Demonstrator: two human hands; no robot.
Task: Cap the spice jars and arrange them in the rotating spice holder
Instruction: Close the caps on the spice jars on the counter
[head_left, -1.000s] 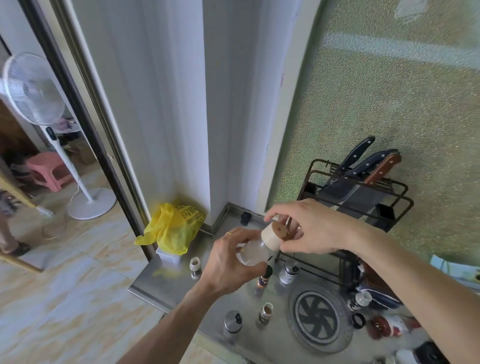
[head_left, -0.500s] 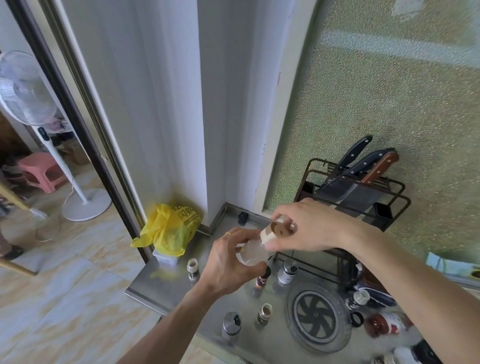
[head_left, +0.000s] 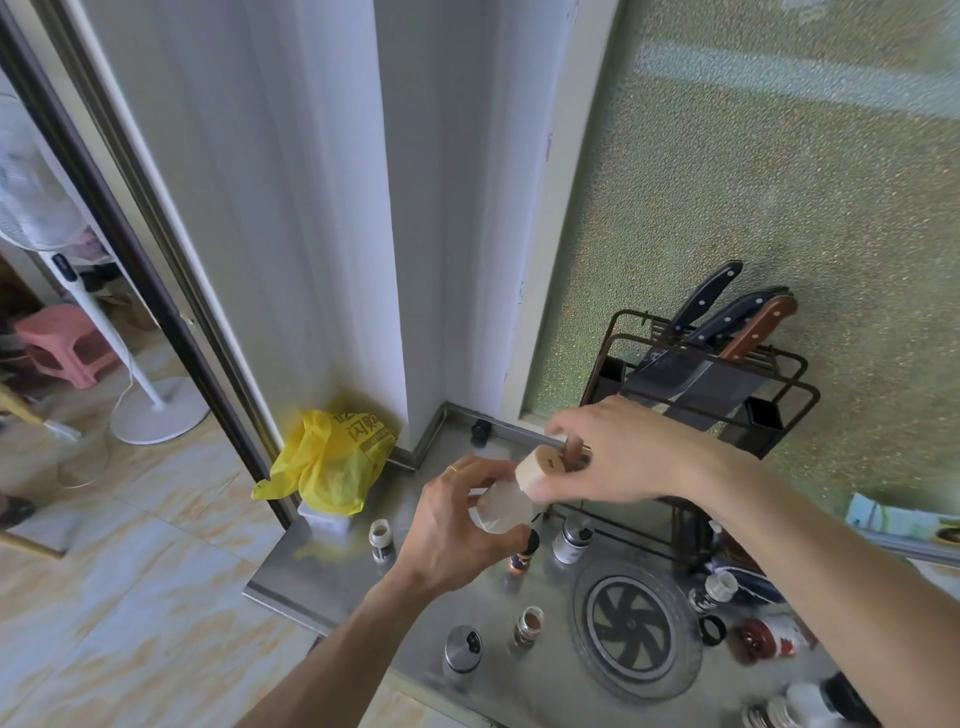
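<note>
We hold a jar in mid-air and fit its cap.

Our left hand grips the clear jar above the worktop, tilted; our right hand pinches the wooden cap at its mouth. The round holder lies below, with uncapped jars just beside it.

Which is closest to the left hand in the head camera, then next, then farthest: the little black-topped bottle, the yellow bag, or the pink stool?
From the left hand:
1. Black-topped bottle, on the counter just right of the hand.
2. Yellow bag, in the corner to its left.
3. Pink stool, far left, out on the floor.
</note>
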